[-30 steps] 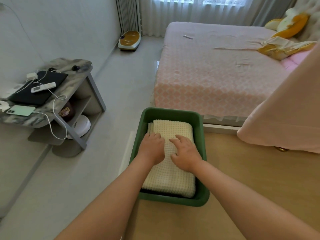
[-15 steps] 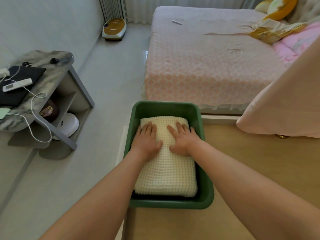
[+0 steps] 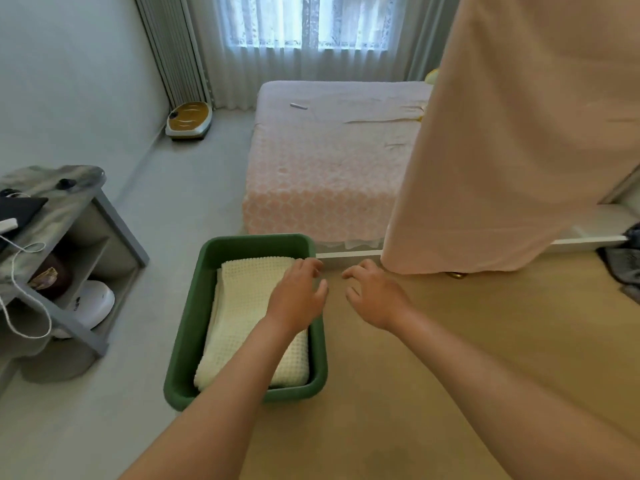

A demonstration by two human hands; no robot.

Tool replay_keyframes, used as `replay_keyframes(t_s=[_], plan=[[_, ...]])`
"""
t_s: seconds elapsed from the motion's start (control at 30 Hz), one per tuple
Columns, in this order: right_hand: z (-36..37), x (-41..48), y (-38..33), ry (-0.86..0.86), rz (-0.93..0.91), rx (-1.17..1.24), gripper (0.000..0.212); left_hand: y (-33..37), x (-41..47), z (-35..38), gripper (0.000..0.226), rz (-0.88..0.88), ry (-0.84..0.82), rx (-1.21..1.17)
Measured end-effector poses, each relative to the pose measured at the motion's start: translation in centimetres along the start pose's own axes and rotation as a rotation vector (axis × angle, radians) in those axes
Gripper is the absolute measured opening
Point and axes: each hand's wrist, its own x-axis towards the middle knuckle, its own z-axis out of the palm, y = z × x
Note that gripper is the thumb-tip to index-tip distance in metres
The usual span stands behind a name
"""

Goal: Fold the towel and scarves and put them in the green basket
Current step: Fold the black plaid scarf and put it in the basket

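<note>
Now towel (image 3: 242, 317) lies folded in green basket (image 3: 194, 327) (both hands empty)

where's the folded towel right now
In the head view the cream folded towel lies inside the green basket, low and left of centre, at the left edge of the wooden surface, partly under the left hand.

The green basket (image 3: 194, 323) sits at the left edge of a wooden table (image 3: 450, 341), a folded cream towel (image 3: 242, 306) lying flat inside it. The left hand (image 3: 298, 296) hovers over the basket's right rim, fingers loosely spread and empty. The right hand (image 3: 375, 294), also empty with fingers curled, hangs over the table just right of the basket. A pink cloth (image 3: 512, 133) hangs beyond, to the basket's right.
</note>
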Motion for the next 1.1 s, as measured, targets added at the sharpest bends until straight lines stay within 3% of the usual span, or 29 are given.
replay_keyframes(t_s=[0.2, 0.57, 0.8, 1.1], plan=[[-7.4, -9.6, 12.7, 0.019, 0.095, -0.020, 0.038, 13.9, -1.7, 9.0, 0.026, 0.052, -0.118, 0.015], [-19.7, -26.0, 35.7, 0.058, 0.369, 0.031, 0.039, 37.7, -3.1, 26.8, 0.032, 0.221, -0.360, 0.042], [-24.5, -28.9, 48.5, 0.099, 0.538, -0.006, 0.038, 47.4, 2.0, 36.9, 0.034, 0.296, -0.453, 0.038], [-29.3, -26.3, 65.6, 0.095, 0.728, -0.042, 0.044, 56.5, 11.6, 50.9, 0.039, 0.295, -0.537, 0.016]])
